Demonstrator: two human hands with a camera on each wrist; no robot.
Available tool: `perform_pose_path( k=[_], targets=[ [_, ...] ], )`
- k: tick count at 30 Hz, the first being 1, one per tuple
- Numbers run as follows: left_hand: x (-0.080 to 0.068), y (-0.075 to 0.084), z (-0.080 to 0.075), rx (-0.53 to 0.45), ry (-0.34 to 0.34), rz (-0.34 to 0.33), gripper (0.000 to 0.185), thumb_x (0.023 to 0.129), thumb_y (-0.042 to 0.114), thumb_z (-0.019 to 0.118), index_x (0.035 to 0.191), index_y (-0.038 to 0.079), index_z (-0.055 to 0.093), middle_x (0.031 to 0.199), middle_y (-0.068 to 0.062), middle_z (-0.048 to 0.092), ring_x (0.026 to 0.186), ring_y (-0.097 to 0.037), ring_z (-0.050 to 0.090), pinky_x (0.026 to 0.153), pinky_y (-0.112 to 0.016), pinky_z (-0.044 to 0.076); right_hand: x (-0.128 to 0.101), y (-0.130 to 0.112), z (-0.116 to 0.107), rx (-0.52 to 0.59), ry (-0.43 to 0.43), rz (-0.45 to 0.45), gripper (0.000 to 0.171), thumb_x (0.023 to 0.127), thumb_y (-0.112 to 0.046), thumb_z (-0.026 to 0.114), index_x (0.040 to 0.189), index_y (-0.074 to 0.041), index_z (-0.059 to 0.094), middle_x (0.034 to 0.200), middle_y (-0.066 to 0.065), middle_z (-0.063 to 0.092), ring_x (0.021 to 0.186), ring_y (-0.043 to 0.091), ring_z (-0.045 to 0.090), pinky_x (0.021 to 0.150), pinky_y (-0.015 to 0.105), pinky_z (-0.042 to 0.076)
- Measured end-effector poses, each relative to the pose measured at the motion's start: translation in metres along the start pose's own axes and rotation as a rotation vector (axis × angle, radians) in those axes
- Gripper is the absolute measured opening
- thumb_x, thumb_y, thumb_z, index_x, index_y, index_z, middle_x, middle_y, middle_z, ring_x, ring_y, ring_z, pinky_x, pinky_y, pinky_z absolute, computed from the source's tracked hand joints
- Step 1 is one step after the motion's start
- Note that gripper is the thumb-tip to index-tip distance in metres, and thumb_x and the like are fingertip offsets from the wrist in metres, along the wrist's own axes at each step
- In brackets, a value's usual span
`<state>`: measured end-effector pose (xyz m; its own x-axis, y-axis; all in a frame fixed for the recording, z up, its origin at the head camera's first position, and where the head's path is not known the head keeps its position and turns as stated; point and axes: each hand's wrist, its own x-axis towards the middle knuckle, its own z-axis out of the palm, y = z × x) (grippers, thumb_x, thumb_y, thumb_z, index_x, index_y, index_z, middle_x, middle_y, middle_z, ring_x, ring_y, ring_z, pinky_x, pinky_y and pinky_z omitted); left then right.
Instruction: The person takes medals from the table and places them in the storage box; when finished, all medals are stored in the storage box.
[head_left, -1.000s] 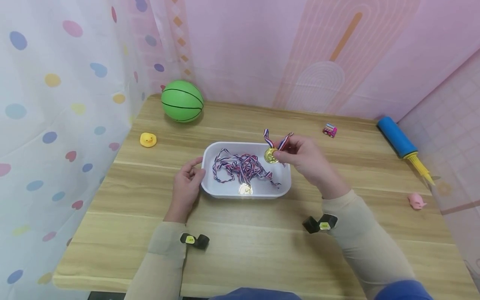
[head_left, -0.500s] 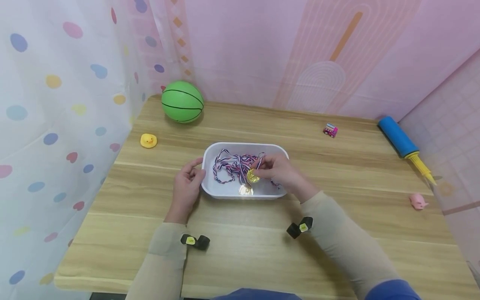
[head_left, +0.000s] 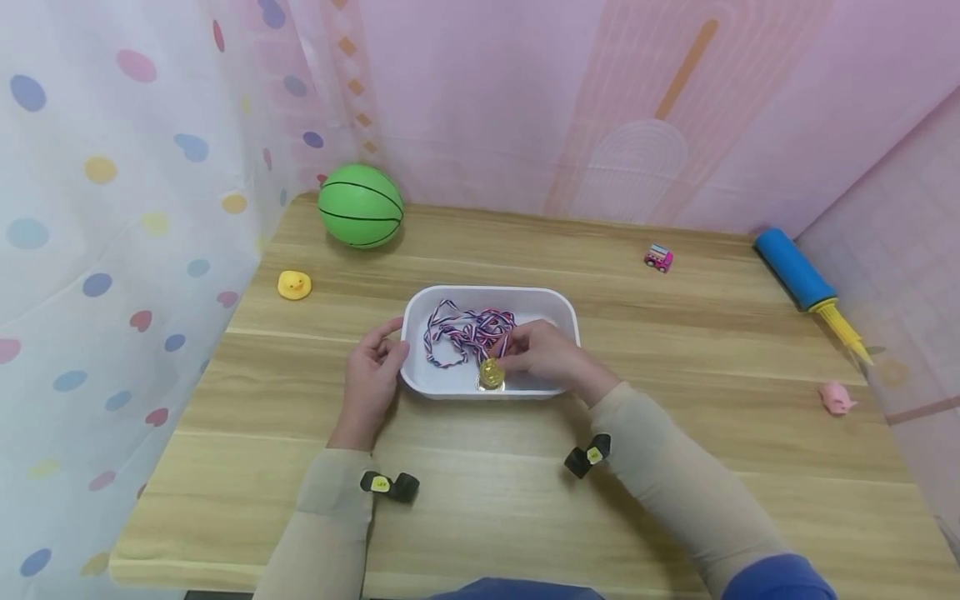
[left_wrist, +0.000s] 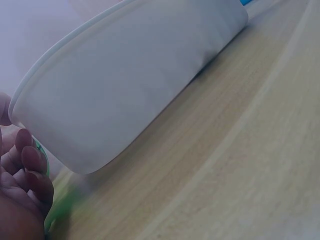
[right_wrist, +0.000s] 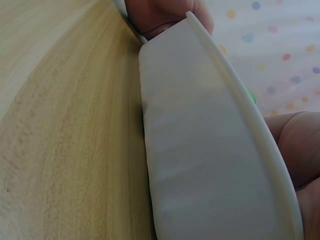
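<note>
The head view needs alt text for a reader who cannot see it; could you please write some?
A person's right hand holds a gold medal inside a white tray of tangled striped ribbons, while the left hand grips the tray's left end. Around it on the wooden table sit a green ball, a yellow duck and a blue pump.

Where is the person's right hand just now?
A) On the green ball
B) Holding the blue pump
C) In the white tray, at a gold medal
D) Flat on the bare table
C: the right hand reaches into the tray, fingers at the medal.
</note>
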<state>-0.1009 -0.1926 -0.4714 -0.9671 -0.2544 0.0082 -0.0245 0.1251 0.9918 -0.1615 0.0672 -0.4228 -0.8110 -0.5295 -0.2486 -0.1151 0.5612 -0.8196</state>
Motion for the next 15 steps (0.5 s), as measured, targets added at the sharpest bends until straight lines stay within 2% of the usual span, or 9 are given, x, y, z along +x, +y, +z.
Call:
perform_pose_path(
  k=[6,11,15],
  targets=[
    [0.0004,0.0005,0.0001,-0.004,0.003,-0.005,0.035,0.095,0.013,0.060,0.130,0.010,0.059,0.085,-0.023,0.056,0.066,-0.014,0.051,0.059,-0.019,0.047,0.0021,0.0018,0.0039,-0.089,-0.021,0.018,0.008,0.082,-0.013,0.076,0.085,-0.009,0.070,0.075,-0.002,0.065,0.068,0.011,0.056,0.063,0.025,0.045],
    [0.0001,0.0003,0.0008,-0.005,0.012,0.019,0.033,0.094,0.012,0.061,0.127,0.008,0.061,0.083,-0.024,0.055,0.066,-0.013,0.051,0.059,-0.019,0.048,0.0011,-0.0034,0.0042,-0.159,-0.021,0.032,0.009,0.081,-0.014,0.077,0.083,-0.010,0.070,0.075,-0.002,0.066,0.069,0.011,0.056,0.067,0.026,0.045],
    [-0.0021,0.0047,0.0005,-0.008,0.008,0.006,0.034,0.094,0.010,0.060,0.128,0.006,0.060,0.083,-0.023,0.056,0.066,-0.014,0.051,0.060,-0.019,0.048,-0.0002,-0.0052,0.0045,-0.232,-0.010,0.051,0.012,0.079,-0.016,0.078,0.085,-0.010,0.071,0.076,-0.003,0.066,0.072,0.011,0.058,0.070,0.026,0.047]
  ],
)
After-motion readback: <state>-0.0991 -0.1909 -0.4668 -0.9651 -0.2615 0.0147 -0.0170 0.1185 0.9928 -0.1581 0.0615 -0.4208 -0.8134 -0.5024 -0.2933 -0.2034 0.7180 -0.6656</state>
